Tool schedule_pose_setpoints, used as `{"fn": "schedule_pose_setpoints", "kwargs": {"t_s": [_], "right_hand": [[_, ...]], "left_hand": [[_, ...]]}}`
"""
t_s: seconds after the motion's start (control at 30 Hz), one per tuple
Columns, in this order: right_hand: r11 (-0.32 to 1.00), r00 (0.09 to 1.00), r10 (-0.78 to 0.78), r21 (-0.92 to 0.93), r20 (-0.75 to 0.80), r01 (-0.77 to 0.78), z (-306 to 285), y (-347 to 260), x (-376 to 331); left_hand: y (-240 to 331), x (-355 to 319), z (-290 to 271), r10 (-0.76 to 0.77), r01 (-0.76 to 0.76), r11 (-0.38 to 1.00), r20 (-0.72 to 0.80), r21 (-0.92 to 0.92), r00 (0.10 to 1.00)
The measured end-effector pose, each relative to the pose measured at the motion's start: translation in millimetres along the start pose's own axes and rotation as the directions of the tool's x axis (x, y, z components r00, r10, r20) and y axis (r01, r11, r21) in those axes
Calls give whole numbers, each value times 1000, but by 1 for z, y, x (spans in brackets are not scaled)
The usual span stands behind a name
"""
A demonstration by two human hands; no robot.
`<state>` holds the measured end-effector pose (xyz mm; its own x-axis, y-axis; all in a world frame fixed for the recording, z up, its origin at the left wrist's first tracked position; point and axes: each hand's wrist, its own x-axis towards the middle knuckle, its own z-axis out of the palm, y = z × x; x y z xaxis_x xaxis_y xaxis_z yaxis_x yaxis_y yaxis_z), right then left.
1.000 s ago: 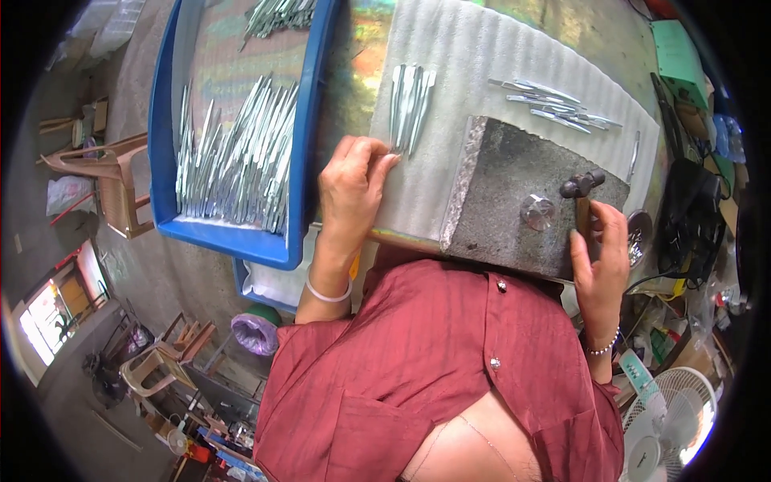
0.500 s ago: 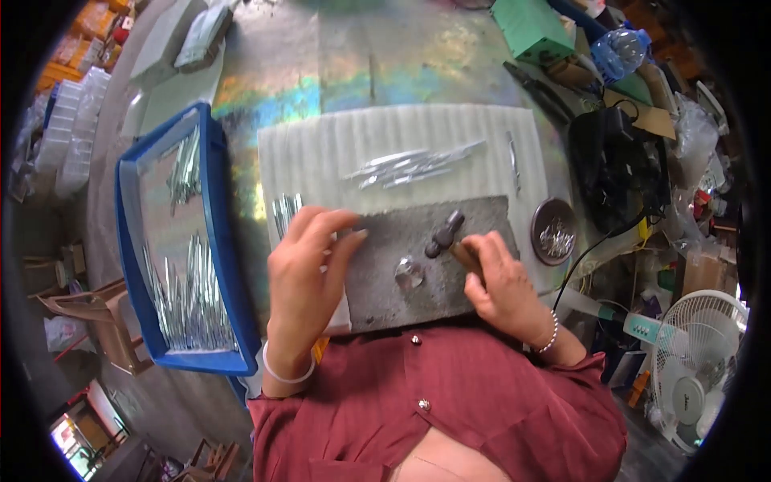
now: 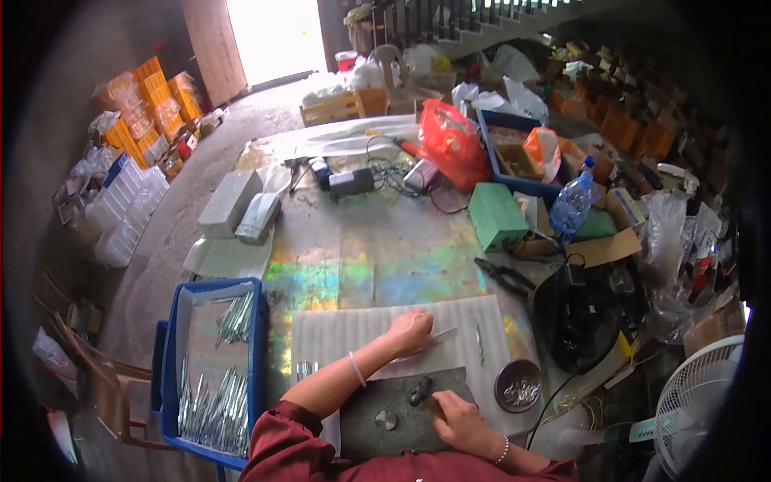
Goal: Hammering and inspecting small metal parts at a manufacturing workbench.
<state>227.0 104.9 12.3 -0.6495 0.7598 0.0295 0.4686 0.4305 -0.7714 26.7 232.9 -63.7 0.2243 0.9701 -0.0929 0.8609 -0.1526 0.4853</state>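
Note:
My left hand point(image 3: 411, 332) reaches across the white foam sheet point(image 3: 321, 324) to the pile of thin silvery strips point(image 3: 438, 341). Its fingers are curled down over the pile and hide most of it; what lies in them is hidden. My right hand point(image 3: 464, 422) is closed on the handle of a small hammer, whose dark head point(image 3: 420, 391) is over the grey slab point(image 3: 369, 430). A shiny round metal piece point(image 3: 385, 419) sits on the slab, left of the hammer. Beside the slab's far left corner stand a few slim metal pieces point(image 3: 305, 369).
At the left, a blue tray point(image 3: 259, 361) holds many slim metal rods. A round dish of small metal bits point(image 3: 518, 386) and a single thin rod point(image 3: 479, 344) lie right. Beyond are pliers point(image 3: 504, 275), a black device point(image 3: 574, 321), a green box point(image 3: 498, 217) and a water bottle point(image 3: 572, 205).
My left hand has moved from beside the slab, forward and right, onto the silvery strips, its fingers now curled. My right hand keeps the hammer over the slab. The view has tilted up.

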Motion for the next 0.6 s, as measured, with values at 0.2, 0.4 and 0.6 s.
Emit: {"fn": "schedule_pose_setpoints", "kwargs": {"t_s": [0.2,0.4,0.6], "right_hand": [[1000,999,-19,-9,29,19,-3,-9,11],[993,988,-99,-79,-115,90,14,-9,-1],[984,991,74,-171,113,-54,16,5,-7]], "left_hand": [[-3,2,-6,48,-45,998,86,-43,995],[-13,0,2,113,-123,987,-99,-106,989],[3,-14,-34,85,-191,945,-362,-266,928]]}}
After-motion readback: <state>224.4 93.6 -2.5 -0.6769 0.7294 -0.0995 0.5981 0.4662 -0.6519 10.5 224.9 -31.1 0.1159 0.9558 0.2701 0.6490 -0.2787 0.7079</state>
